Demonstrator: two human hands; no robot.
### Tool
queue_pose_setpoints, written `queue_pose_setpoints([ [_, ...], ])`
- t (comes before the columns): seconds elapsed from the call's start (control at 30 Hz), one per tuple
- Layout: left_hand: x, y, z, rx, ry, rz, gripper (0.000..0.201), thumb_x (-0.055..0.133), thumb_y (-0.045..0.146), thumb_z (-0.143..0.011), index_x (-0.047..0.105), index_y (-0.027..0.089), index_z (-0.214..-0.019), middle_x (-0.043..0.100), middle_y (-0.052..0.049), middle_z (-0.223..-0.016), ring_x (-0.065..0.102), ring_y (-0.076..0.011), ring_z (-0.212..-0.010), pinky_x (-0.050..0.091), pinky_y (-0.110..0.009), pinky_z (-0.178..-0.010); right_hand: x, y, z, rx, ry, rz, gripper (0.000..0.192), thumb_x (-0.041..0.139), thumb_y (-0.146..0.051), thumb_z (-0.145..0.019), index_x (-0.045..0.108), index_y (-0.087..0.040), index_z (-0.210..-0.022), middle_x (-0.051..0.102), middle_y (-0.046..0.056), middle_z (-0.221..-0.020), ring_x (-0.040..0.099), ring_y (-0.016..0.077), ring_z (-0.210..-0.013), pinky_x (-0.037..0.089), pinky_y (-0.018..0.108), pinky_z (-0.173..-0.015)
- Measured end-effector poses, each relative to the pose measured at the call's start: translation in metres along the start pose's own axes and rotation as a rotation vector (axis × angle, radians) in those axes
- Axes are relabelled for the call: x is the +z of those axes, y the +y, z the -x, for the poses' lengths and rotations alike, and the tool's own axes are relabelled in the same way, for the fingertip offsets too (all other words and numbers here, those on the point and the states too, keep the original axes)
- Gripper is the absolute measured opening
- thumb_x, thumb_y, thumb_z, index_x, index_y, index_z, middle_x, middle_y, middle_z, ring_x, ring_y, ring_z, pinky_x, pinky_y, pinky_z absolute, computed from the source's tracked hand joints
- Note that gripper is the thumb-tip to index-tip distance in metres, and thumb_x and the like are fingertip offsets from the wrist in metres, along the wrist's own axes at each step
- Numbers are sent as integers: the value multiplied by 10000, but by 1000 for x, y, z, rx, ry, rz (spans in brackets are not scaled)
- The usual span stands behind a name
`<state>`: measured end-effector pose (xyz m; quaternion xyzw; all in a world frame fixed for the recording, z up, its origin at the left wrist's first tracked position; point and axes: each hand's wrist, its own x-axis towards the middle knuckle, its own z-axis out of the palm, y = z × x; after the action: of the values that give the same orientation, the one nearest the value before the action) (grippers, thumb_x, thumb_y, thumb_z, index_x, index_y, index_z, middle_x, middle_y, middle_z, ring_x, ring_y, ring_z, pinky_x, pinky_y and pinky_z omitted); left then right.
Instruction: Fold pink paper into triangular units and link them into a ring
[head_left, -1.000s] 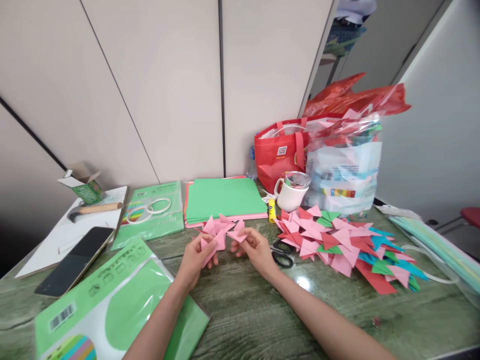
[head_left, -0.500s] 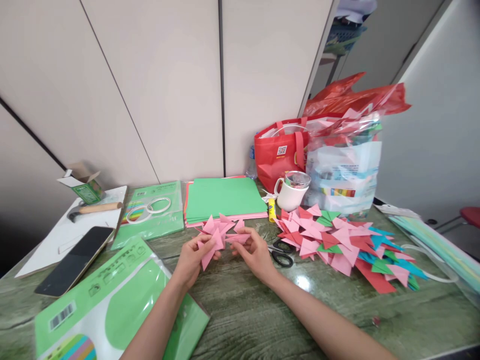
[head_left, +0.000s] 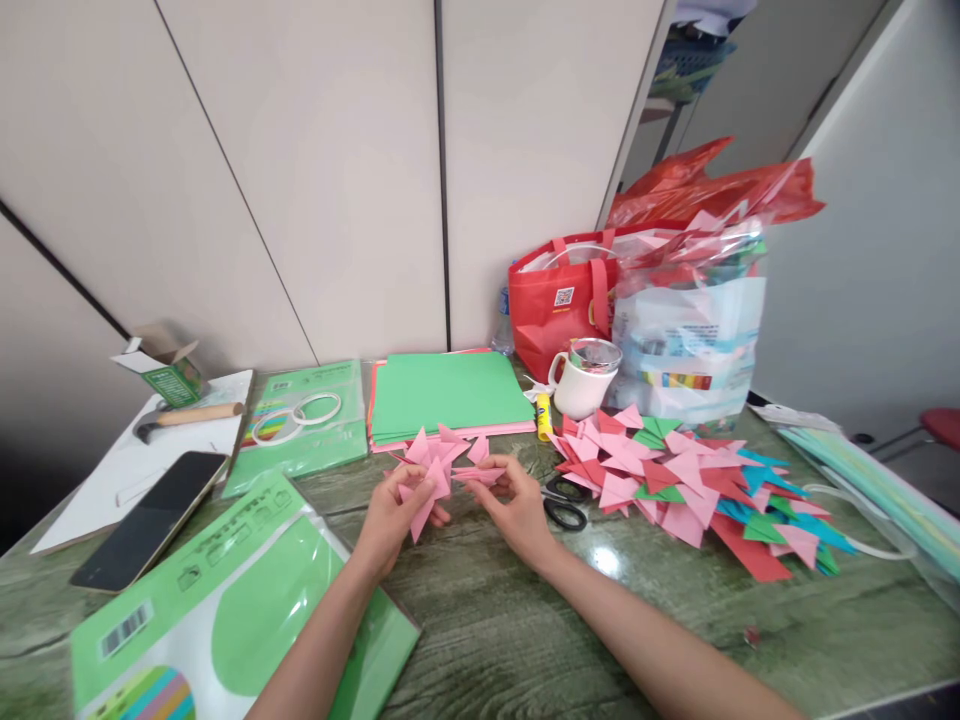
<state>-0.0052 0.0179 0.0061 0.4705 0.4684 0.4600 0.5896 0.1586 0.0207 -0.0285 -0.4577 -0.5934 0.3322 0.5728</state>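
My left hand (head_left: 390,515) grips a cluster of pink folded paper triangles (head_left: 429,470) joined into a spiky shape, held just above the green wood-grain table (head_left: 510,620). My right hand (head_left: 517,505) pinches a single pink folded piece (head_left: 480,474) and presses it against the right side of that cluster. Both forearms reach in from the bottom edge. A pile of pink, red, green and blue folded triangles (head_left: 675,480) lies to the right of my right hand.
Black scissors (head_left: 564,508) lie beside my right hand. Behind are a green paper stack (head_left: 450,395), a yellow glue stick (head_left: 544,418), a white mug (head_left: 581,380), a red bag (head_left: 559,305) and a plastic bag (head_left: 686,330). A phone (head_left: 150,520), hammer (head_left: 187,416) and paper packs (head_left: 225,600) sit left.
My right hand has brought its pink piece leftward, from apart to against the cluster. My left hand has turned the cluster slightly. The view shifted a little.
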Motion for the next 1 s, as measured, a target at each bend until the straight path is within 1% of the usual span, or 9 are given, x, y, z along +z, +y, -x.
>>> queue_pose_setpoints([
  [0.1, 2, 1, 1, 21, -13, -4, 278, 637, 395, -675, 523, 164, -779, 669, -28, -613, 579, -129, -424, 436, -222, -436, 0, 1, 0, -2, 13, 11, 214, 615, -314, -727, 531, -199, -887, 616, 40, -831, 609, 159, -651, 514, 272, -565],
  [0.17, 1, 2, 1, 30, -17, 6, 261, 632, 376, -688, 530, 166, -807, 662, -18, -601, 551, -107, -409, 404, -197, -415, 1, 2, 0, -1, 19, 4, 217, 612, -319, -730, 527, -198, -888, 616, 39, -823, 603, 158, -636, 510, 270, -548],
  [0.27, -1, 3, 2, 34, -18, 12, 246, 640, 336, -695, 581, 154, -850, 646, -15, -573, 569, -112, -484, 414, -193, -472, 0, 2, 0, -3, 15, -2, 209, 597, -319, -743, 522, -200, -897, 616, 43, -830, 603, 163, -656, 507, 267, -540],
  [0.37, -3, 4, 1, 56, 9, 21, 221, 684, 290, -654, 634, 139, -806, 660, -31, -629, 594, -129, -586, 432, -209, -566, 0, -1, 1, -28, 33, 10, 184, 587, -305, -754, 525, -200, -892, 606, 41, -843, 600, 158, -676, 505, 260, -552],
  [0.47, -6, 3, 0, 96, 19, 40, 187, 713, 254, -615, 654, 144, -754, 672, -37, -701, 597, -142, -657, 426, -215, -605, -1, -3, 1, -68, 63, 18, 143, 580, -280, -760, 536, -194, -865, 602, 40, -829, 593, 149, -671, 502, 252, -560],
  [0.63, -7, 2, 1, 92, -20, 27, 161, 708, 221, -624, 647, 141, -750, 667, -43, -715, 572, -138, -660, 402, -203, -565, -1, -6, 2, -160, 89, 28, 96, 586, -241, -759, 550, -186, -829, 618, 47, -809, 602, 151, -708, 512, 249, -586],
  [0.8, -7, 3, 2, 91, -59, 47, 168, 707, 211, -632, 635, 135, -764, 660, -49, -750, 567, -136, -678, 410, -216, -591, -1, -11, 4, -276, 42, 44, 57, 573, -200, -767, 560, -181, -820, 627, 54, -812, 615, 156, -752, 522, 252, -599],
  [1.0, -7, 1, 1, 125, -102, 28, 128, 698, 193, -644, 636, 143, -745, 639, -20, -728, 547, -111, -638, 399, -207, -581, -1, -14, 6, -358, 12, 82, 71, 563, -157, -772, 558, -187, -837, 629, 56, -816, 612, 154, -764, 524, 255, -603],
])
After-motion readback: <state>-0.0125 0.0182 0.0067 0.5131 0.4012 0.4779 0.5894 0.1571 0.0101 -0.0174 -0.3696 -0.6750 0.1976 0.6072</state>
